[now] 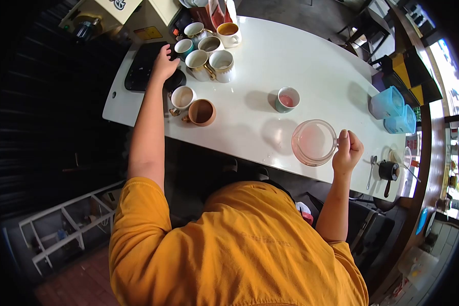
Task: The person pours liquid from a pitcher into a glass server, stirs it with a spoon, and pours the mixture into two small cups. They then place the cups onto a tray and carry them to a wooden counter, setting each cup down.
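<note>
My right hand [348, 149] is closed round the handle of a clear glass jug [313, 143], held by the front edge of the table, with a faint pink tint of liquid in it. A pale green cup [287, 100] with a little pink liquid stands just beyond the jug. Over on the left, my left hand [164, 63] is stretched out with its fingers apart and holds nothing that I can see. It is over the edge of a black flat device [138, 69], close to a teal cup [183, 47].
Several mugs [222, 64] stand grouped at the back left, with a brown mug [202, 112] and a white mug [182, 97] nearer me. Blue-tinted plastic containers [387, 103], a spoon [371, 171] and a small black pot [389, 170] are at the right of the white table [245, 132].
</note>
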Motion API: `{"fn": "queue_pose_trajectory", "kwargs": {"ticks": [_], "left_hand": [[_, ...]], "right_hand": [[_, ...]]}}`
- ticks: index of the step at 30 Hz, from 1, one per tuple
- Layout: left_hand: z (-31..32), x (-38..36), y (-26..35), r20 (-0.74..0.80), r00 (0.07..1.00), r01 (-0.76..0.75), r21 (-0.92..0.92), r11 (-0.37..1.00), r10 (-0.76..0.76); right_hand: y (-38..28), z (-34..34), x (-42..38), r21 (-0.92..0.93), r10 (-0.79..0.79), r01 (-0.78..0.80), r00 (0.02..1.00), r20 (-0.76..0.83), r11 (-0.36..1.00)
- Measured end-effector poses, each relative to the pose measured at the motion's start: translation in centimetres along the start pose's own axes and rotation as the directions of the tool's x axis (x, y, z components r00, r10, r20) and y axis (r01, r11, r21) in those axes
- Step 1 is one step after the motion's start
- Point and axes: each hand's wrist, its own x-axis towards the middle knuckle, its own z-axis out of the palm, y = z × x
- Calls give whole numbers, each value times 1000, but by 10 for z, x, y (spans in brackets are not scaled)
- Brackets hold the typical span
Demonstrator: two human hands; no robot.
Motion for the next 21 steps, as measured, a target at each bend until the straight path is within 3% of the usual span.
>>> {"fn": "queue_pose_trajectory", "kwargs": {"ticks": [7,8,11,13,16,19,21], "left_hand": [[12,37,-8,189,975,-120,3,993,118],[16,39,-9,118,985,-129,4,992,128],[20,48,-15,195,974,-97,-118,988,118],[23,53,-19,212,969,-85,-202,976,129],[30,63,-33,231,956,-99,-319,942,179],[30,61,-29,248,959,-54,-320,946,139],[26,57,-24,250,959,-52,-305,951,133]], "right_hand": [[4,9,-17,43,125,-119,980,-152,992],[0,9,-20,17,135,-134,982,-136,991],[1,2,-29,-67,142,-148,986,-81,987],[-2,-1,-35,24,278,-278,960,29,960],[-12,3,-43,93,401,-402,915,32,911],[-10,-2,-52,211,446,-453,891,83,866],[-14,1,-55,181,452,-458,889,72,871]]}}
